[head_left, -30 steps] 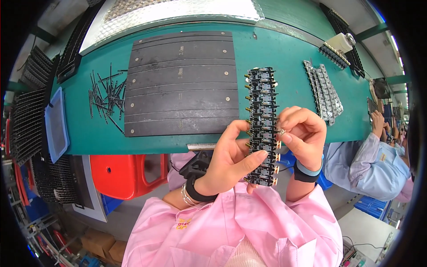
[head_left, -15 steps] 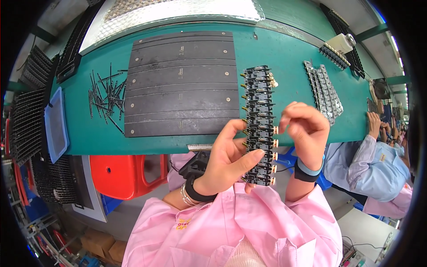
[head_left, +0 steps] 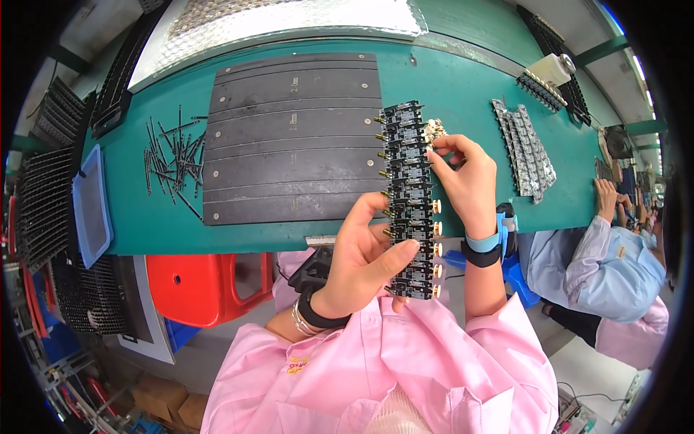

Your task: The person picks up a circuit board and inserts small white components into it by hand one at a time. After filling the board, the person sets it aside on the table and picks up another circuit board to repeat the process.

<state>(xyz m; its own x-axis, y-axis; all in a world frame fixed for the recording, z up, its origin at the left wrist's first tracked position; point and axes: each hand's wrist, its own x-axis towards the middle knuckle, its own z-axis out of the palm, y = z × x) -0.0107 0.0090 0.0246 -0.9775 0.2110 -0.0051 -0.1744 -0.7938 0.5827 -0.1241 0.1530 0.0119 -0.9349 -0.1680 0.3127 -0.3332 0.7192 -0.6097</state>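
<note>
My left hand [head_left: 369, 249] is closed around the lower part of a long strip of joined black modules [head_left: 409, 166], thumb lying across its face. The strip stands nearly upright in the picture, its upper part over the bench. Brass-coloured pins stick out along its left side. Several cream round knobs [head_left: 437, 228] sit along the lower right side. My right hand [head_left: 466, 177] is beside the strip's upper right edge, thumb and fingers bent in a pinch at a small pile of cream parts [head_left: 435, 130]. Whatever is between those fingertips is too small to make out.
A black grooved plate [head_left: 296, 137] lies on the green bench, with scattered thin black rods [head_left: 173, 155] to its left. More grey-black strips [head_left: 524, 148] lie at right. A blue tray [head_left: 92, 206] stands far left, a red stool [head_left: 184, 289] below. Another person's hand [head_left: 606, 199] rests at far right.
My right hand has moved up and left, from beside the strip's knobs to the cream pile. The strip has shifted slightly left in my left hand, uncovering more of the pile.
</note>
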